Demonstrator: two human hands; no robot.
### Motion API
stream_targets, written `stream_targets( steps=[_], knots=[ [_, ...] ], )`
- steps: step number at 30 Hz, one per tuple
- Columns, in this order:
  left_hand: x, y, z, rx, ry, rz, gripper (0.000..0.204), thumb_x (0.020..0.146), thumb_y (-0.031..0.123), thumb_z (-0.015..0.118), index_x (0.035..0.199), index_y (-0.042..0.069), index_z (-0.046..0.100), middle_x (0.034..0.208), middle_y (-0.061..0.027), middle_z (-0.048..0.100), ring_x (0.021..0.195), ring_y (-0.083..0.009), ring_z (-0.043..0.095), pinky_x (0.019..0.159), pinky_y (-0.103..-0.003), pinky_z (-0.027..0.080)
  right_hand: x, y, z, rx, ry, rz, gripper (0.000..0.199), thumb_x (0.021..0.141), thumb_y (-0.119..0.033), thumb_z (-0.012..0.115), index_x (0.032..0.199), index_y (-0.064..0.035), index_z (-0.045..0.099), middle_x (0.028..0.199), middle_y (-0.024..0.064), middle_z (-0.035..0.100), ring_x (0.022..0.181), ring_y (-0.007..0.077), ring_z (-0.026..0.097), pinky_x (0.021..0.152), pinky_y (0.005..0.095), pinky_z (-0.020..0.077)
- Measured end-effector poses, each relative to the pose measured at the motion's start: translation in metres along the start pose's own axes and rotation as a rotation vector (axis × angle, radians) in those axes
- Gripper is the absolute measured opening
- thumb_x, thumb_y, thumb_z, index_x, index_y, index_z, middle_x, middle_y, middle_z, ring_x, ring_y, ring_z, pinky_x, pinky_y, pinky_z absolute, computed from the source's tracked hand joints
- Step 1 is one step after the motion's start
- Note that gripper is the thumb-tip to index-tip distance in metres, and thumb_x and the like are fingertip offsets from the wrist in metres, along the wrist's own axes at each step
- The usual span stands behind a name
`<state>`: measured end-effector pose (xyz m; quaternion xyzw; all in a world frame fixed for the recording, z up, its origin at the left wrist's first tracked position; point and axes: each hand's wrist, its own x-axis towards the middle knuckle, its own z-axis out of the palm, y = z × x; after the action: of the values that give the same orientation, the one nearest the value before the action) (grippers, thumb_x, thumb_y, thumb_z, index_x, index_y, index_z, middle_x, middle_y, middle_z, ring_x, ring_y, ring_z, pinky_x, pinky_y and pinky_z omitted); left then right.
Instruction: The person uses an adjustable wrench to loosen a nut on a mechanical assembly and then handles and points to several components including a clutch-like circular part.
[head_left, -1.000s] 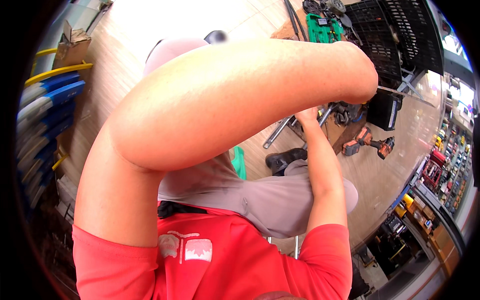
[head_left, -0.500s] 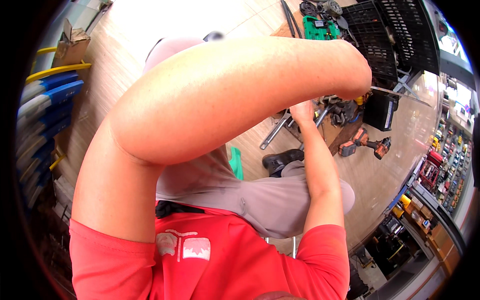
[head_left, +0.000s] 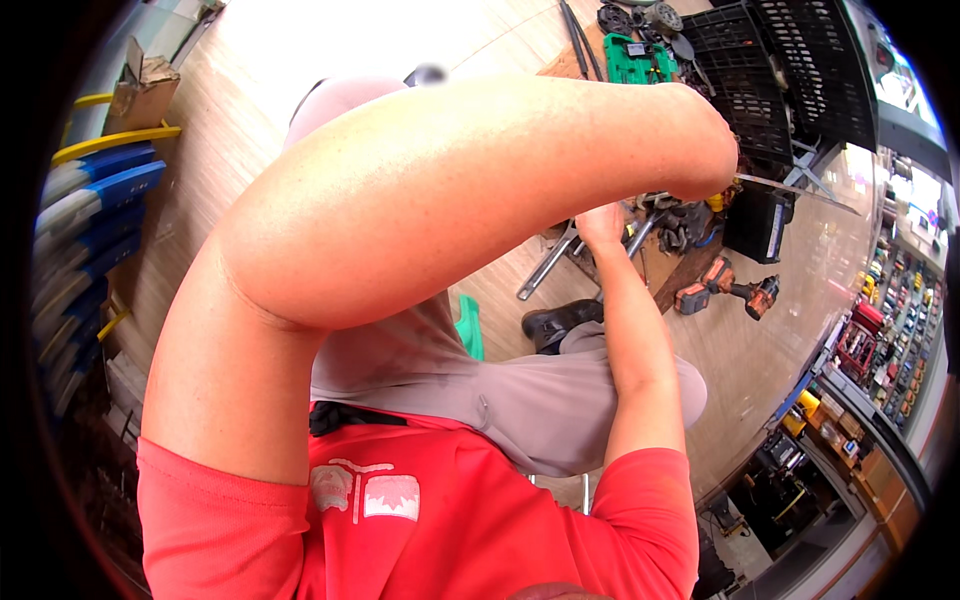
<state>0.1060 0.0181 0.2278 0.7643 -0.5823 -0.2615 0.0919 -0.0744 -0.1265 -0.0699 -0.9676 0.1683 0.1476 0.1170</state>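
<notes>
My left arm crosses the whole view, bent at the elbow. My left hand (head_left: 708, 150) is at its far end, fingers hidden behind the wrist. A thin metal strip (head_left: 800, 193) sticks out to the right from under that hand. My right hand (head_left: 600, 224) reaches down below it to a cluster of metal parts (head_left: 672, 218) on a wooden board (head_left: 660, 270); its fingers are curled out of sight. A long grey metal bar (head_left: 545, 264) runs down-left from beside that hand.
An orange and black power drill (head_left: 728, 292) lies on the wood floor to the right. Nearby are a black box (head_left: 755, 222), black crates (head_left: 790, 70) and a green tool case (head_left: 640, 60). My black shoe (head_left: 560, 322) and grey trouser leg sit below. Blue racks (head_left: 90, 215) stand at left.
My right hand has shifted slightly up and left at the metal parts. My left arm and the strip have edged left a little.
</notes>
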Motion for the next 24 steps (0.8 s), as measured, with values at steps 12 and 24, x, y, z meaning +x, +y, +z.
stream_targets(
  steps=[12, 24],
  knots=[
    [-0.001, 0.001, -0.003, -0.01, -0.012, -0.012, 0.034, 0.083, 0.022, 0.071, 0.116, 0.016, 0.075, 0.111, -0.0075, 0.074, 0.102, -0.0291, 0.069, 0.082, -0.044, 0.056, 0.001, 0.003, 0.004, 0.073, -0.009, 0.046, 0.048, 0.086, -0.03, 0.073, 0.128, -0.0147, 0.053, 0.116, 0.0201, 0.059, 0.107, 0.0406, 0.063, 0.09, 0.0504, 0.0517],
    [-0.002, 0.002, -0.004, 0.019, 0.008, 0.006, 0.021, 0.078, 0.01, 0.072, 0.097, 0.007, 0.079, 0.093, -0.0093, 0.075, 0.087, -0.0273, 0.073, 0.069, -0.04, 0.058, 0.001, 0.006, -0.008, 0.085, -0.034, -0.104, 0.096, 0.073, -0.031, 0.085, 0.149, -0.0073, 0.032, 0.149, 0.0195, 0.037, 0.135, 0.0416, 0.038, 0.112, 0.0502, 0.0361]
  ],
)
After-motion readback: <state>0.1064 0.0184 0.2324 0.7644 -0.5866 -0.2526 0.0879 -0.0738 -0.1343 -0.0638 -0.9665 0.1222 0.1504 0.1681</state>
